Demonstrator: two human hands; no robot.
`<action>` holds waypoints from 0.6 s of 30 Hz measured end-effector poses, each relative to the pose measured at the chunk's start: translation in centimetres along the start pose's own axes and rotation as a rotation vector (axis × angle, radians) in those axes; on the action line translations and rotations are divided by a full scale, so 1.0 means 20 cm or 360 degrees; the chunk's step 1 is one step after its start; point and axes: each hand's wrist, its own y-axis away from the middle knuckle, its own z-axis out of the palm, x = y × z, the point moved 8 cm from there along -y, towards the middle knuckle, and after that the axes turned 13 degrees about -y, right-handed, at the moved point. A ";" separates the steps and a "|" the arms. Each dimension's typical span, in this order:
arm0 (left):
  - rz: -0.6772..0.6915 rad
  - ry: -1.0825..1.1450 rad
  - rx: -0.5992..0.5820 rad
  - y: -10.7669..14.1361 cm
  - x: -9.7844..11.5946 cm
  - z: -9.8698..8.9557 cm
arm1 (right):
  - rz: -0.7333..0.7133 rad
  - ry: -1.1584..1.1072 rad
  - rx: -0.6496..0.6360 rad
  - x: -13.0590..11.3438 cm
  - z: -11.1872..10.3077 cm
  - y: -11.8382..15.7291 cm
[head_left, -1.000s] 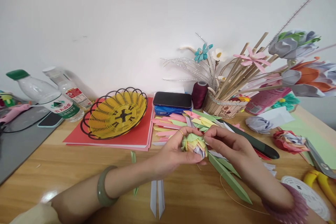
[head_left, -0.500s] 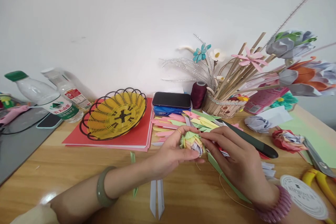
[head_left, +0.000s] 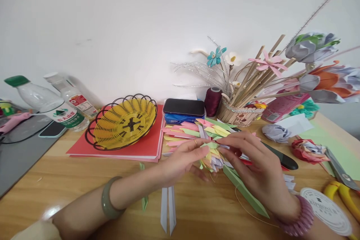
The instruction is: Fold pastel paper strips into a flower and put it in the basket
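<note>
Head view shows both hands meeting just right of the frame's center, below the middle, on a folded-paper flower (head_left: 214,159) in green, yellow, peach and pale lilac. The left hand (head_left: 187,155) pinches the flower's upper left edge between thumb and index finger, its other fingers loosely curled beneath. The right hand (head_left: 254,161) has its thumb and fingertips drawn close together at the flower's upper right edge, touching the green paper there. Behind the flower, folded paper strips (head_left: 187,130) in pink, yellow and green lie heaped on the wooden table (head_left: 112,195). Two pale folded strips (head_left: 168,210) lie side by side at the bottom center. A yellow woven basket (head_left: 125,123) rests on red paper (head_left: 149,144) left of center.
</note>
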 end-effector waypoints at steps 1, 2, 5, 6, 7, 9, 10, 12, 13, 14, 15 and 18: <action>0.0048 -0.0013 0.0066 0.00 0.02 -0.02 | 0.0117 -0.0059 0.0049 0.02 -0.01 0.00; 0.0101 -0.0038 0.0117 0.00 0.03 -0.03 | 0.0249 -0.0123 0.0075 0.05 -0.02 0.00; 0.0228 -0.0156 0.0172 0.00 0.06 -0.04 | 0.0611 -0.0314 0.0001 0.12 0.01 0.00; 0.0266 -0.0212 0.0178 0.00 0.07 -0.05 | 0.0715 -0.0379 -0.0055 0.13 0.03 0.01; 0.0313 -0.0287 0.0194 0.00 0.08 -0.05 | 0.0811 -0.0448 -0.0099 0.15 0.05 0.01; 0.0465 -0.0489 0.0249 0.01 0.11 -0.05 | 0.0986 -0.0597 -0.0146 0.18 0.08 0.03; 0.0554 -0.0595 0.0280 0.01 0.12 -0.05 | 0.1053 -0.0666 -0.0157 0.19 0.10 0.03; 0.0688 -0.0753 0.0330 0.03 0.15 -0.05 | 0.1134 -0.0772 -0.0152 0.21 0.11 0.04; 0.0719 -0.0804 0.0342 0.04 0.16 -0.04 | 0.1146 -0.0812 -0.0132 0.22 0.12 0.04; 0.0731 -0.0848 0.0350 0.05 0.16 -0.04 | 0.1143 -0.0845 -0.0105 0.22 0.11 0.04; 0.0739 -0.0894 0.0361 0.05 0.16 -0.04 | 0.1132 -0.0867 -0.0080 0.22 0.11 0.04; 0.0817 -0.1092 0.0415 0.07 0.19 -0.03 | 0.1109 -0.0854 -0.0091 0.20 0.10 0.04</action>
